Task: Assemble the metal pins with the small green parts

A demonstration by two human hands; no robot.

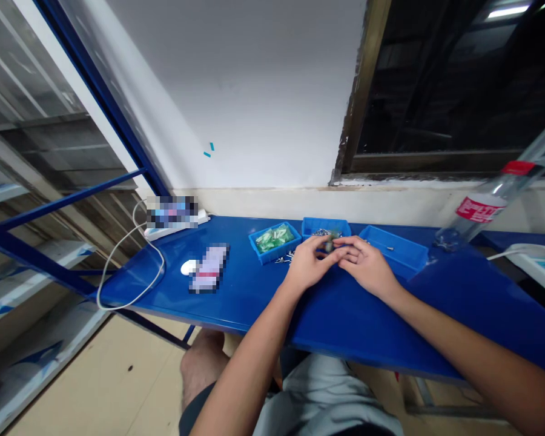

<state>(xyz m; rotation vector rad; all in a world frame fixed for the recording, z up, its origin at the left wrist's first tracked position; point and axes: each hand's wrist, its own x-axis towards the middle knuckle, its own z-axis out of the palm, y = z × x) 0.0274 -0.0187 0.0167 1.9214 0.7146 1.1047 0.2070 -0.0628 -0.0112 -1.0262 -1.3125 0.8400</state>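
Both hands meet above the blue table, in front of the middle tray. Fingers and thumb of my left hand (309, 261) are closed around a small grey-green piece (329, 245), too small and blurred to name. My right hand (367, 265) comes from the other side, its fingertips pinched at the same piece. Just behind the hands sits a blue tray (326, 223) with shiny metal parts in it. To the left, a second blue tray (263, 259) holds green packets (272, 237). Loose metal pieces (285, 258) lie between that tray and my left hand.
A third blue tray (404, 259) on the right contains a small metal piece (390, 248). Farther right is a clear plastic bottle (479, 207). On the left are a phone-like blurred item (210, 269), a white round object (189, 267), a power strip (175, 229) and a white cable (100, 284).
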